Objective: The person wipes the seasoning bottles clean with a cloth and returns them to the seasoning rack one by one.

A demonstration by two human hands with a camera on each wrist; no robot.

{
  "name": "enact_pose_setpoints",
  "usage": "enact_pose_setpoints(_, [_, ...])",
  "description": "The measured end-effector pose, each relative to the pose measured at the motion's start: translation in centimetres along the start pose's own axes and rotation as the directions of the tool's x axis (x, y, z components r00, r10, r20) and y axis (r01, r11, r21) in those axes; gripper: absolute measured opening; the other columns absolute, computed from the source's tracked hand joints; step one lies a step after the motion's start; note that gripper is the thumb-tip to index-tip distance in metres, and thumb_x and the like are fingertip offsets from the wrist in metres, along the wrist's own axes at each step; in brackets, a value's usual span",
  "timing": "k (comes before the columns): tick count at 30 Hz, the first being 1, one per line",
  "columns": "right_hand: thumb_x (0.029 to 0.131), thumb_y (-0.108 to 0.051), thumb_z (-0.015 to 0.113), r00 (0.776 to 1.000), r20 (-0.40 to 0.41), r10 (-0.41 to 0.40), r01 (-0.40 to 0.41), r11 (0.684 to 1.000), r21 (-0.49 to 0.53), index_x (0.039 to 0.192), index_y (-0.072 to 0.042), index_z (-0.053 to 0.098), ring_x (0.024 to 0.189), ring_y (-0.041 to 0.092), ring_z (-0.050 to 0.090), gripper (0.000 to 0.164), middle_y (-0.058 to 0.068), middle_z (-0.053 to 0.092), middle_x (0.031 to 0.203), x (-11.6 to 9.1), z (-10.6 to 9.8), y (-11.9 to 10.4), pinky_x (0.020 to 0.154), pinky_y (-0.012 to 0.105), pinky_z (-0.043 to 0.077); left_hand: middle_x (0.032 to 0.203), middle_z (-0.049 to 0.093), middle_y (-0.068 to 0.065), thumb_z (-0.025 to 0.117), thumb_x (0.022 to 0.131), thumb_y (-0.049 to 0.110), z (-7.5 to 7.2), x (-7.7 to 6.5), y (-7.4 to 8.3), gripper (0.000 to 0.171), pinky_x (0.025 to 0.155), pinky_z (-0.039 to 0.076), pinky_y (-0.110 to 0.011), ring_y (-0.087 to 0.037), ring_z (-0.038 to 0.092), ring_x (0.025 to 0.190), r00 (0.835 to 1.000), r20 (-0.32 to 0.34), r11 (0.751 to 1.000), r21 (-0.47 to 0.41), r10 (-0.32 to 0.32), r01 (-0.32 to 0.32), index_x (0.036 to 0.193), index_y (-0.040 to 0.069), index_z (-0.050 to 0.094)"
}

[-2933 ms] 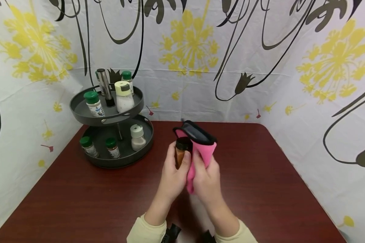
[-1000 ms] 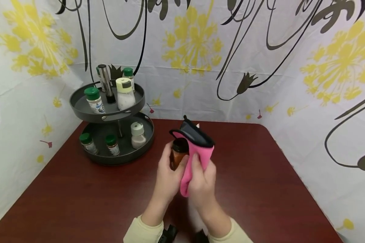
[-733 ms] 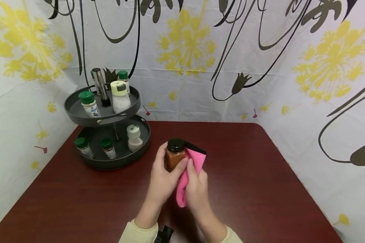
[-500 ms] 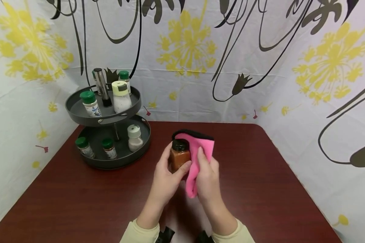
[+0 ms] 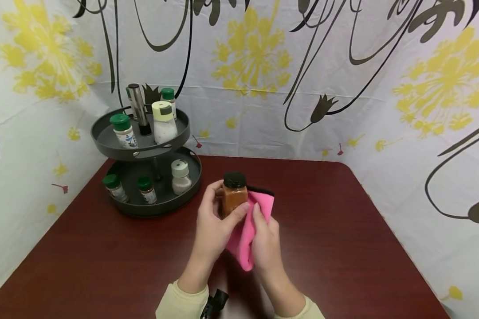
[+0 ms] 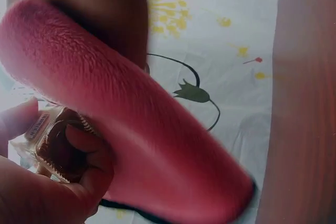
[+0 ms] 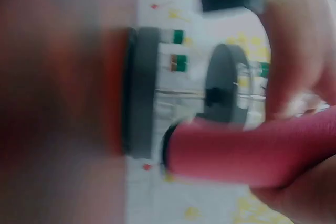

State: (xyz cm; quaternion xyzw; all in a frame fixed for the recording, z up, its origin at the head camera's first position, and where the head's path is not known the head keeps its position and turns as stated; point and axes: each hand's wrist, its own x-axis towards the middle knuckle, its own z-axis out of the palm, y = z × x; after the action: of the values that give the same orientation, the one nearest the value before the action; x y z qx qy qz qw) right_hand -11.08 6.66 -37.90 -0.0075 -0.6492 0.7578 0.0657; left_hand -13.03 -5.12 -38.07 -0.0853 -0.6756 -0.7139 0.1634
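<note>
In the head view my left hand point(image 5: 211, 226) grips a square clear jar point(image 5: 234, 197) of orange-brown spice with a black lid, held upright above the table. My right hand point(image 5: 266, 243) pinches a pink cloth point(image 5: 245, 241) with black edging, right beside the jar. Part of the cloth hangs below the jar, between both hands. From the left wrist, the fuzzy pink cloth point(image 6: 131, 114) covers much of the view, and the jar's bottom point(image 6: 63, 145) shows between thumb and fingers. The right wrist view is blurred; the folded cloth point(image 7: 236, 150) sticks out from the right hand.
A dark two-tier round rack point(image 5: 143, 208) stands at the table's back left. Green-capped spice jars point(image 5: 124, 133), a white shaker point(image 5: 181, 177), a cream-capped shaker point(image 5: 164, 124) and a silver cylinder point(image 5: 139, 108) stand on it. A patterned curtain surrounds the dark red table point(image 5: 327, 230).
The cloth has gone from standing up beside and behind the jar to lower down, its upper edge dropping. The jar has turned more upright, its front now in fuller view.
</note>
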Motion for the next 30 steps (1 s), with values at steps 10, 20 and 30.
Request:
enact_pose_setpoints(10, [0.115,-0.03,0.043,0.96,-0.048,-0.277,0.276,0.961,-0.029,0.092,0.005,0.056,0.038,0.015,0.047,0.044,-0.003,0.046,0.052,-0.7,0.3,-1.3,0.041,0.03,0.044,0.131,0.065,-0.014,0.085,0.088,0.005,0.3,-0.6,-0.2,0.065,0.1,0.058,-0.029,-0.025,0.066,0.116,0.999,0.048,1.0,-0.006,-0.008,0.009,0.146,0.012,0.057])
enact_pose_setpoints(20, [0.116,-0.039,0.042,0.994,0.041,-0.104,0.105,0.994,-0.013,0.095,0.005,0.056,0.031,0.015,0.05,0.051,0.0,0.049,0.043,-0.5,0.7,-0.8,0.034,0.032,0.041,0.127,0.065,-0.012,0.087,0.088,0.008,-0.2,0.1,-0.1,0.063,0.097,0.06,-0.037,-0.024,0.064,0.112,1.0,-0.015,0.998,0.059,0.006,-0.005,0.145,0.017,0.06])
enact_pose_setpoints(30, [0.116,-0.023,0.041,0.934,-0.061,-0.353,0.355,0.935,0.024,0.078,0.009,0.049,0.032,0.019,0.049,0.05,0.012,0.047,0.046,-1.6,1.6,0.1,0.035,0.034,0.042,0.126,0.066,-0.014,0.084,0.089,0.004,0.4,-0.1,-0.2,0.062,0.097,0.059,-0.032,-0.024,0.064,0.111,0.999,0.024,0.998,0.033,0.049,-0.05,0.145,0.014,0.058])
